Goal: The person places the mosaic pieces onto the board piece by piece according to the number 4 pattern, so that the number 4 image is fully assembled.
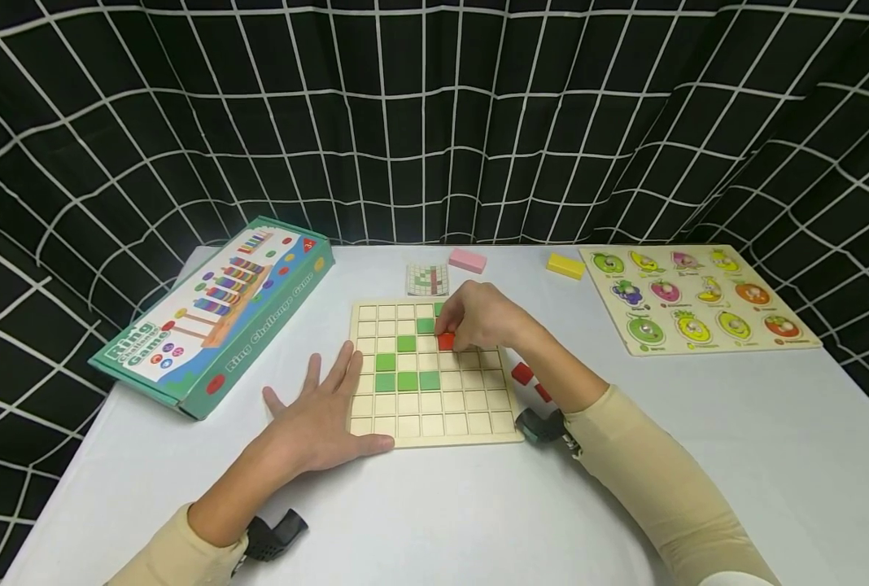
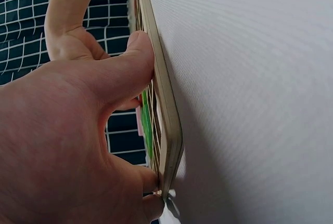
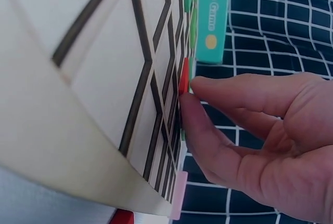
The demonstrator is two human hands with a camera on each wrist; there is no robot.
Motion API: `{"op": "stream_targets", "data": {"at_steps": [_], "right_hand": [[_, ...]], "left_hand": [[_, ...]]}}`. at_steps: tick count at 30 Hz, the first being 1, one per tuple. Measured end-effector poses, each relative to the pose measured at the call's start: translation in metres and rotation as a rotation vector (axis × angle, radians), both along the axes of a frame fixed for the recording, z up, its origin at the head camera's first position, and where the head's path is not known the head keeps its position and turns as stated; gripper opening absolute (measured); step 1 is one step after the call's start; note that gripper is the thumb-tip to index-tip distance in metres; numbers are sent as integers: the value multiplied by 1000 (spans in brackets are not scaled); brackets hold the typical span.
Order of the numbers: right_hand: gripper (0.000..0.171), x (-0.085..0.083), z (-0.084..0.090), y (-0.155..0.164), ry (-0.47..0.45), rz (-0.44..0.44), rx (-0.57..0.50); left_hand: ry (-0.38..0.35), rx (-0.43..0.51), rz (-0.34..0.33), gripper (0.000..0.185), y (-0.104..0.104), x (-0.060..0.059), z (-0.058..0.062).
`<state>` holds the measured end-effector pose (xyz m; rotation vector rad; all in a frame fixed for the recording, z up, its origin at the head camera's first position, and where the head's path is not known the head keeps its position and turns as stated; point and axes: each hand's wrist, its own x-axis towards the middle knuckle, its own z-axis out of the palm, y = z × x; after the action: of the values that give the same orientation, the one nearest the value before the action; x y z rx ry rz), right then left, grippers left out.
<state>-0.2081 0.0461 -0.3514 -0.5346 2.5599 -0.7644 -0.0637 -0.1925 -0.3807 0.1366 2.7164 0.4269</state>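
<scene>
A wooden grid board [image 1: 405,424] lies flat on the table, with several green square tiles [image 1: 408,381] set in its cells. My left hand [image 1: 317,423] rests spread at the board's left side, fingertips on the left edge and thumb at the near left corner. In the left wrist view that thumb lies along the rim of the board [image 2: 165,104]. Over the upper right part of the grid, my right hand [image 1: 482,316] pinches a red square tile [image 1: 445,342] between thumb and forefinger. The right wrist view has both fingertips right at this red tile [image 3: 183,76], low over the cells.
Loose red tiles [image 1: 522,373] lie right of the board, near my right forearm. Behind it are a small pattern card [image 1: 428,280], a pink block [image 1: 467,260] and a yellow block [image 1: 565,266]. A game box [image 1: 215,313] stands left, a fruit puzzle board [image 1: 698,301] right.
</scene>
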Motion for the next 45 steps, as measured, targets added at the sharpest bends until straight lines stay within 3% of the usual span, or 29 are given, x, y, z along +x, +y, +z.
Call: {"op": "stream_targets", "data": {"at_steps": [8, 18, 28, 34, 41, 45], "right_hand": [[28, 0, 7, 5, -32, -27, -18], [21, -1, 20, 27, 26, -32, -87], [25, -4, 17, 62, 35, -45, -150], [20, -5, 17, 85, 58, 3, -160], [22, -10, 12, 105, 54, 118, -171], [26, -14, 10, 110, 37, 175, -120]], "left_hand": [[3, 6, 6, 126, 0, 0, 0], [5, 3, 7, 127, 1, 1, -1], [3, 5, 6, 127, 2, 1, 0], [1, 8, 5, 127, 2, 1, 0], [1, 12, 3, 127, 1, 2, -1], [8, 17, 3, 127, 1, 2, -1]]}}
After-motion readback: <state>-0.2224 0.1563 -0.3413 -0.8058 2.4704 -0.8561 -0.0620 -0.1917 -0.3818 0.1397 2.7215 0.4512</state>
